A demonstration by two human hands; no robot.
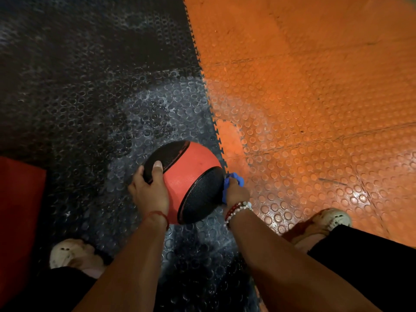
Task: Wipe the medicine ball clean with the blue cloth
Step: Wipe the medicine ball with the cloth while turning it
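Evidently mid-wipe. Held just left of the toothed seam joining black and orange studded floor mats: a round, textured red-and-black rubber medicine ball. Clamped by the left hand, thumb on top, fingers curled round the side away from the seam. Rubbed on the seam side with a bunched blue cloth, gripped in the right hand, fingertips hidden. Cleaned share impossible to judge; probably red band and far cap left. No long axis; black caps facing far-left and near-right.

A black studded floor mat, scuffed whitish, lies under and beyond the left hand. An orange studded mat spreads beyond the right hand. Far left of the left hand is a red slab, perhaps a pad. A pale shoe sits below each hand.
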